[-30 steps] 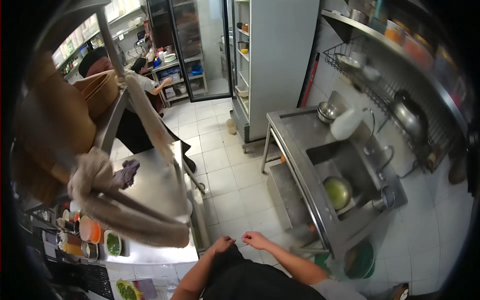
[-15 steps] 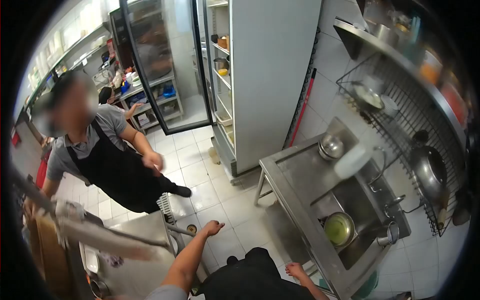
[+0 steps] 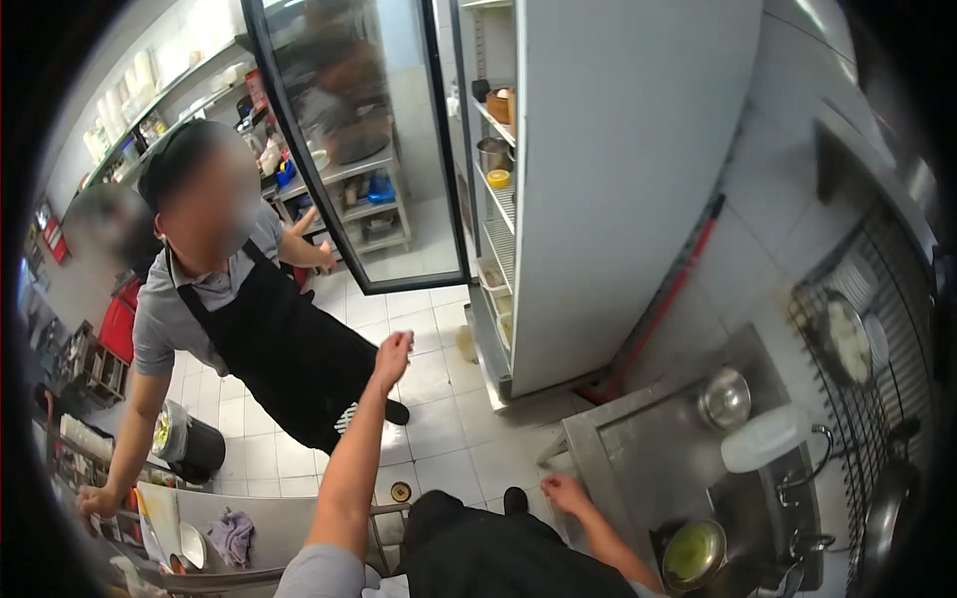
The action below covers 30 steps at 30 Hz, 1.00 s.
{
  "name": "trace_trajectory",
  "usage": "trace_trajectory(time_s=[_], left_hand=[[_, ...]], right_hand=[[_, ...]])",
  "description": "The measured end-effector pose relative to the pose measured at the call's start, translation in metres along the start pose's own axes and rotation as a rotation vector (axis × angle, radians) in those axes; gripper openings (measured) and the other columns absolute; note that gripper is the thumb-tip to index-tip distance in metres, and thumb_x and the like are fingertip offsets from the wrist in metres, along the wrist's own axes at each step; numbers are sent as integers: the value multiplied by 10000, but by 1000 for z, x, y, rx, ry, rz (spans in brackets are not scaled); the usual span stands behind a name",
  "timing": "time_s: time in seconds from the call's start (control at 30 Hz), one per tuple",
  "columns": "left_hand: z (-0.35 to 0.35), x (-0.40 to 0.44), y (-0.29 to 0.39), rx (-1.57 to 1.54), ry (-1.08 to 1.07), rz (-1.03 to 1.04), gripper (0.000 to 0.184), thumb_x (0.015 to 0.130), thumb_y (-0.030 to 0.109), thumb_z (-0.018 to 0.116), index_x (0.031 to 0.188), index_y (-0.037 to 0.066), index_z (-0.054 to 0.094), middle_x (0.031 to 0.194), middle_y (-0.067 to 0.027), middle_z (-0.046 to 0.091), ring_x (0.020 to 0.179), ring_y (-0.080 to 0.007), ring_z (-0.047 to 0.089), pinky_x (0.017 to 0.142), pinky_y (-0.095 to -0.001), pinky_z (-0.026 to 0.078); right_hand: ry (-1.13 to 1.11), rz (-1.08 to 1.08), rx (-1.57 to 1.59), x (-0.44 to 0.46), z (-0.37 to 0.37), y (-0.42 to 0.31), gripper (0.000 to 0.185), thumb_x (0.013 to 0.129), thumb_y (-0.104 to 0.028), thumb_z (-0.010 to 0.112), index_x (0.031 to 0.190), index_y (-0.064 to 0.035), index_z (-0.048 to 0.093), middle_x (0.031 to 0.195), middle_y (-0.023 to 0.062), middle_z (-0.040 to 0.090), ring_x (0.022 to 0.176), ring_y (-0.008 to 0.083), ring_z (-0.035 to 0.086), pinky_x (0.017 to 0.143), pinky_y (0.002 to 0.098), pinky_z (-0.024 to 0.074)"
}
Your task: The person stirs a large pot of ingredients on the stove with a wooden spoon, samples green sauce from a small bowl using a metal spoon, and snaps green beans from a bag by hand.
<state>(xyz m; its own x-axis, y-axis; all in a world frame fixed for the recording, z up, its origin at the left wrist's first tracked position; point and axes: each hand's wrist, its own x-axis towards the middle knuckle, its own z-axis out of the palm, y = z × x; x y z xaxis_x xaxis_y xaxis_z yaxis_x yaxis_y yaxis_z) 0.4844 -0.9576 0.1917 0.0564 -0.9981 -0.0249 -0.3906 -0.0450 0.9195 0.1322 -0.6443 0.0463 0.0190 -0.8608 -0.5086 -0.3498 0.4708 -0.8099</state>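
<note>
The left hand was extended ahead of the right hand. Whether either hand's fingers were wide, narrow or gripping could not be told. The door stood beyond the left fingers; the desk stood just beside the right. Safe movement likely required arms clear of the co-worker.

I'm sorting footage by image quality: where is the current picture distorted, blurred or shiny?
Head view: corners dark, the fridge bowed along its right edge; head view: the red handle looks soft, the opposite person's head blurred; head view: pale sheen on the floor tiles.
</note>
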Motion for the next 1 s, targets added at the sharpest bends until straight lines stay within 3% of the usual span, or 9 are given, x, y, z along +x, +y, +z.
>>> trace_trajectory(time_s=[0.2, 0.27, 0.47, 0.53, 0.57, 0.63, 0.7, 0.83, 1.0], left_hand=[[-64, 110, 49, 19, 376, 328, 426, 964, 398, 444, 1105, 26, 595, 959, -59, 608, 842, -133, 547, 692, -263, 448], [-88, 128, 98, -51, 424, 388, 475, 979, 412, 408, 1163, -2, 549, 1104, -144, 595, 1054, -250, 539, 914, -347, 397], [-202, 347, 73, 2, 697, 733, 478, 992, 410, 371, 1180, -3, 519, 1132, -120, 565, 997, -240, 528, 924, -350, 404], [-218, 374, 111, -539, 734, 452, 445, 992, 369, 349, 1108, -7, 558, 1058, -149, 601, 942, -265, 557, 866, -370, 431], [-265, 439, 68, -35, 798, 586, 420, 972, 317, 342, 1015, -18, 591, 978, -181, 626, 892, -291, 575, 802, -407, 445], [-281, 445, 81, 192, 1014, 579, 491, 977, 333, 290, 968, -48, 599, 936, -193, 630, 891, -316, 572, 818, -401, 428], [-290, 450, 84, -340, 808, 438, 647, 989, 473, 216, 1103, -47, 584, 1095, -145, 628, 957, -337, 584, 869, -437, 425], [-262, 357, 125, -1032, 471, 212, 622, 993, 511, 226, 1200, 10, 532, 999, -101, 625, 923, -224, 597, 826, -340, 468], [-236, 265, 108, -675, 266, 518, 551, 1003, 467, 297, 1288, 24, 458, 1208, -85, 578, 906, -136, 545, 819, -276, 452]], right_hand=[[50, 5, 95, 52, -15, -53, 205, 855, -214, 631, 919, -21, 652, 749, 43, 654, 679, 109, 606, 614, 261, 481], [27, 59, 131, 63, -3, -50, 203, 852, -212, 630, 921, -23, 654, 755, 46, 658, 684, 110, 614, 611, 258, 483], [103, 214, 231, 73, 63, -61, 153, 889, -174, 608, 923, -26, 632, 786, 30, 643, 671, 87, 589, 583, 232, 477], [80, 293, 252, 76, 87, -77, 152, 885, -183, 616, 931, -39, 635, 782, 27, 643, 677, 84, 587, 586, 232, 478], [101, 303, 297, 78, 100, -80, 161, 880, -199, 624, 940, -51, 642, 791, 23, 652, 685, 85, 591, 597, 236, 480], [158, 276, 303, 81, 121, -84, 200, 862, -229, 628, 940, -46, 652, 790, 43, 664, 692, 108, 613, 621, 260, 495], [200, 260, 289, 75, 139, -87, 239, 844, -258, 633, 939, -41, 662, 788, 63, 675, 699, 130, 636, 645, 283, 510], [224, 274, 204, 57, 147, -99, 280, 834, -295, 657, 947, -39, 667, 820, 78, 686, 754, 147, 646, 695, 295, 511], [187, 234, 162, 61, 133, -109, 200, 886, -235, 628, 932, -41, 648, 793, 35, 658, 695, 103, 599, 628, 259, 493]])
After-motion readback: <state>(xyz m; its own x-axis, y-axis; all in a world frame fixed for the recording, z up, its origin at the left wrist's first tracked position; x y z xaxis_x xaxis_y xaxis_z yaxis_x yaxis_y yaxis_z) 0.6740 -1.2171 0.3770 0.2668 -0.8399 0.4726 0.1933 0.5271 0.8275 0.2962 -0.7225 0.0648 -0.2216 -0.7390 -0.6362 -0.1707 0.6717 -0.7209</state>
